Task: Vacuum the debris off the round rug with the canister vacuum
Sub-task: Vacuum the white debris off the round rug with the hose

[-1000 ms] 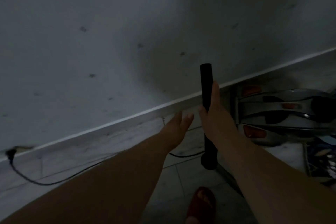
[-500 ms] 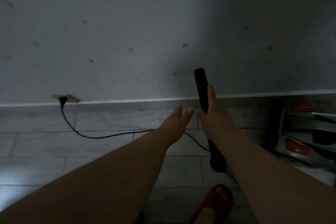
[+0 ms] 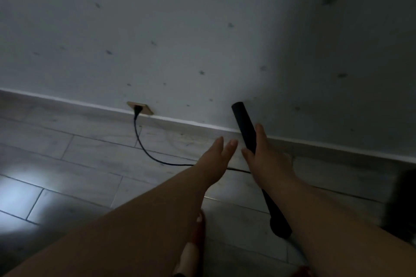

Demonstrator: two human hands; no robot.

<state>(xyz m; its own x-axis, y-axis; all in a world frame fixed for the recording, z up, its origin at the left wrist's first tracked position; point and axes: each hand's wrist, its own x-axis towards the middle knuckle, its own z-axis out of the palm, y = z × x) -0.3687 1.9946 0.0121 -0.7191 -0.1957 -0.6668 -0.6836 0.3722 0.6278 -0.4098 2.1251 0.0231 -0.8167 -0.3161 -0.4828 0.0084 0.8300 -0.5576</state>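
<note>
Tiled floor (image 3: 67, 164) below speckled wall (image 3: 202, 18); right hand (image 3: 267, 164) around black vacuum tube (image 3: 244, 123), left hand (image 3: 213, 159) straight-fingered, empty.

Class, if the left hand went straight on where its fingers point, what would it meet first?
The left hand would probably meet the black vacuum tube the right hand grips; depth is unclear.

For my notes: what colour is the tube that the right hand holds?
Plain black; the head view shows the tube gripped by the right hand.

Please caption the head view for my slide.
Right hand grips black cylindrical vacuum tube, left hand open beside it; black cord plugged into wall socket.
</note>
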